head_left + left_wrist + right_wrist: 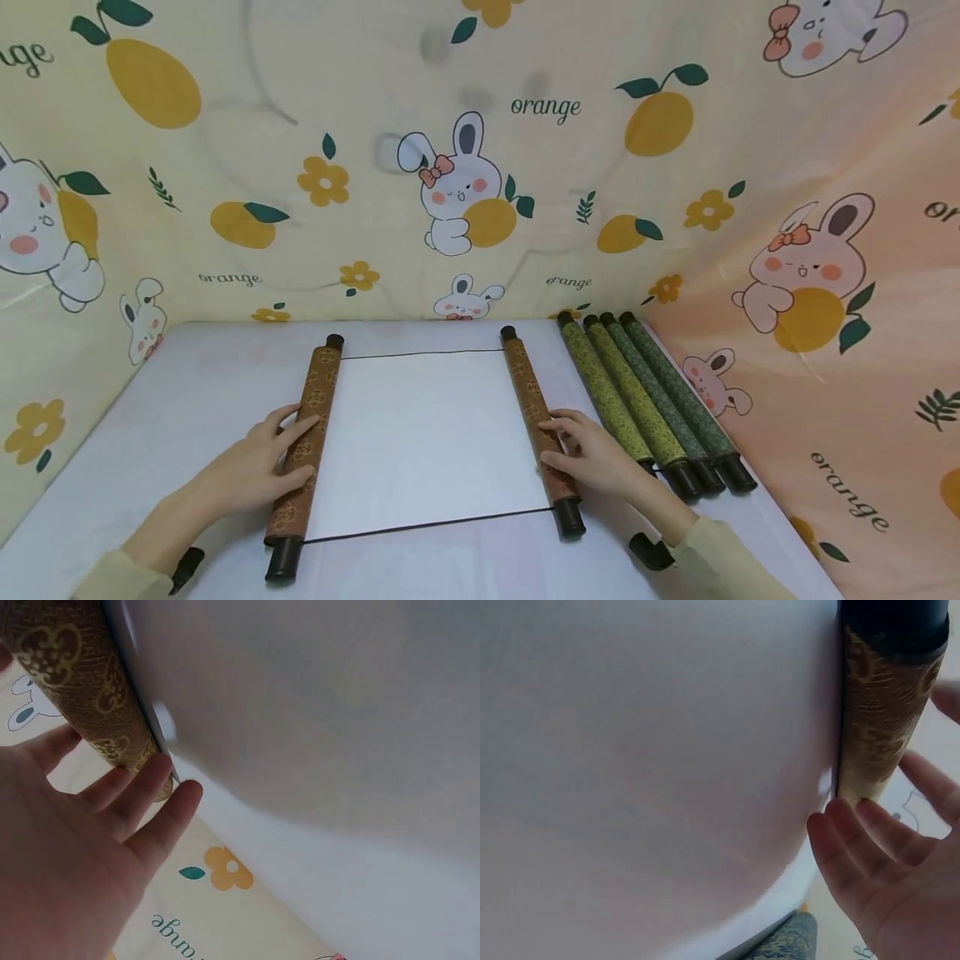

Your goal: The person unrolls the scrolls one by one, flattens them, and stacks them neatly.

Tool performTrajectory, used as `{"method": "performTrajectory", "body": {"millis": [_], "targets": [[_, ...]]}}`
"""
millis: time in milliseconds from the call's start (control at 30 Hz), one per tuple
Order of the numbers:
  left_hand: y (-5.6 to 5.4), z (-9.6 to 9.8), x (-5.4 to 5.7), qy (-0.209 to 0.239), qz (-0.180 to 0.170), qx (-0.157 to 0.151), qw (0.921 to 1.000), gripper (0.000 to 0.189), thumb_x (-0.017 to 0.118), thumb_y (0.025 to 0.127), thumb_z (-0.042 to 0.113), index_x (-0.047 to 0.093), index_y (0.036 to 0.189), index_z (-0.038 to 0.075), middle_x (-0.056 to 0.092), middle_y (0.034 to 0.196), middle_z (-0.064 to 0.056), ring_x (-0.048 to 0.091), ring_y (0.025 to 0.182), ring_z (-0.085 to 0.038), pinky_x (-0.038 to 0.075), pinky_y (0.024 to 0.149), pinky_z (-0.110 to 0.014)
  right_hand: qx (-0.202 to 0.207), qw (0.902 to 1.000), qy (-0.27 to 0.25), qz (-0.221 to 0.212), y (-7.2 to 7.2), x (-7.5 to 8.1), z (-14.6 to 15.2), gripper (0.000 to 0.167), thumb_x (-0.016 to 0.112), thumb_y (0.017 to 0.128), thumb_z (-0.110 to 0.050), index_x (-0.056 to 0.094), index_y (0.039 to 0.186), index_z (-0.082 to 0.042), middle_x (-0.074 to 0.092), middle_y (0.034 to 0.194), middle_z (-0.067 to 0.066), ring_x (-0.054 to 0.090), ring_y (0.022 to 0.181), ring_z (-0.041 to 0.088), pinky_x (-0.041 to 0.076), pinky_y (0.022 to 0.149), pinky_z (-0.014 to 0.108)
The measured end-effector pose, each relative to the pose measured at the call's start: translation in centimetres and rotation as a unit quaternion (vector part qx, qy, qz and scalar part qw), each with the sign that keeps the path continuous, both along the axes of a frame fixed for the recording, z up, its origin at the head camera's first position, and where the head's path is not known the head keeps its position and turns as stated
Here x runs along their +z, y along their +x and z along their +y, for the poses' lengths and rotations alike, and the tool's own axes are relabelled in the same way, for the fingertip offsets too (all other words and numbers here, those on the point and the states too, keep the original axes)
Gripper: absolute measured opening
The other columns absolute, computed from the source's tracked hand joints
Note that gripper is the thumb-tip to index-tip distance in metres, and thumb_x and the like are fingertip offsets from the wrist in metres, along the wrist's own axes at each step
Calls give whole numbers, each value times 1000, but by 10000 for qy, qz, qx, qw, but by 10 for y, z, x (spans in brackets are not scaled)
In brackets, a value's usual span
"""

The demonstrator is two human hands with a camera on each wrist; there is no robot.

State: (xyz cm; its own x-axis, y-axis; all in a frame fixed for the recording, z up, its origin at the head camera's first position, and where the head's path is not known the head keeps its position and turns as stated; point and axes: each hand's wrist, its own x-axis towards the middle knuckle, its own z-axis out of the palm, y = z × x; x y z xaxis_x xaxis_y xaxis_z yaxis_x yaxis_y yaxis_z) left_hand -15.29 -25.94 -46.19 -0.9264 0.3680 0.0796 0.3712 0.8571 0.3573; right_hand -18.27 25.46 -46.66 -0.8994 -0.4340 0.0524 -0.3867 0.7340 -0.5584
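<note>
A partly unrolled scroll (pixel 420 442) lies on the white table, its blank white sheet edged with thin dark lines. Each side ends in a brown roll with a gold flower pattern and black knobs. My left hand (pixel 251 467) holds the left roll (pixel 324 375) around its middle, thumb and fingers over it. On the other side, my right hand (pixel 592 458) grips the right roll (pixel 521 367) nearer its front end. Both wrist views show fingertips against the patterned rolls, beside the sheet; part of each thumb is cut off there.
Several rolled scrolls, yellow-green (pixel 600 379) and dark green (pixel 675 383), lie side by side to the right of my right hand. A cloth (pixel 360 100) printed with rabbits and oranges hangs behind and beside the table (pixel 202 375). Black devices (pixel 651 552) sit under the wrists.
</note>
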Motion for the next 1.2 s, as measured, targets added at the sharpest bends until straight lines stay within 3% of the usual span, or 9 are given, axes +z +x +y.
{"method": "performTrajectory", "body": {"millis": [100, 200, 533, 867, 967, 1100, 1200], "targets": [[1, 1, -2, -125, 184, 75, 9997, 84, 74, 89, 58, 52, 151, 6, 41, 152, -30, 54, 125, -52, 54, 84, -63, -214, 9998, 51, 11, 0, -1, 2, 54, 77, 95, -41, 62, 140, -15, 51, 151, 11, 61, 112, 22, 53, 86, 41], [2, 2, -2, -162, 241, 137, 9995, 90, 77, 85, 59, 51, 150, 4, 42, 150, -31, 54, 124, -53, 54, 82, -64, -293, 9996, 10, 33, 2, -1, 4, 56, 80, 92, -38, 62, 139, -13, 53, 148, 10, 61, 109, 21, 54, 84, 38], [6, -6, -5, 75, 215, 116, 9997, 85, 82, 83, 40, 48, 151, 0, 39, 151, -33, 51, 126, -58, 54, 85, -65, -384, 9986, -342, -156, 6, 1, 14, 54, 78, 95, -24, 58, 143, -7, 53, 145, 17, 63, 89, 14, 54, 73, 29], [6, -16, -9, 311, -8, 89, 9995, 65, 75, 81, 20, 62, 142, 6, 36, 150, -35, 56, 122, -51, 55, 82, -57, -84, 9989, -434, 131, 8, -1, 23, 49, 61, 96, 1, 60, 144, -6, 48, 150, 23, 57, 86, 15, 52, 70, 28], [7, -20, -9, 323, -46, 151, 9994, 60, 73, 82, 19, 64, 140, 6, 36, 149, -36, 56, 122, -52, 55, 82, -59, -162, 9991, -379, 52, 10, -1, 27, 47, 57, 97, 4, 64, 142, -9, 45, 153, 24, 61, 95, 20, 49, 71, 30], [9, -24, -9, 139, 42, 232, 9996, 56, 75, 88, 27, 64, 139, 7, 42, 147, -35, 55, 123, -56, 56, 79, -63, -347, 9986, -391, -125, 12, -1, 31, 40, 58, 102, -3, 65, 140, -10, 44, 155, 23, 61, 104, 24, 49, 74, 32], [10, -27, -8, -37, 28, 364, 9993, 66, 79, 89, 44, 61, 141, 7, 45, 145, -34, 58, 119, -55, 57, 74, -62, -439, 9979, -440, -177, 13, 0, 33, 38, 66, 103, -18, 64, 140, -9, 45, 154, 23, 61, 98, 22, 52, 74, 31]]}}
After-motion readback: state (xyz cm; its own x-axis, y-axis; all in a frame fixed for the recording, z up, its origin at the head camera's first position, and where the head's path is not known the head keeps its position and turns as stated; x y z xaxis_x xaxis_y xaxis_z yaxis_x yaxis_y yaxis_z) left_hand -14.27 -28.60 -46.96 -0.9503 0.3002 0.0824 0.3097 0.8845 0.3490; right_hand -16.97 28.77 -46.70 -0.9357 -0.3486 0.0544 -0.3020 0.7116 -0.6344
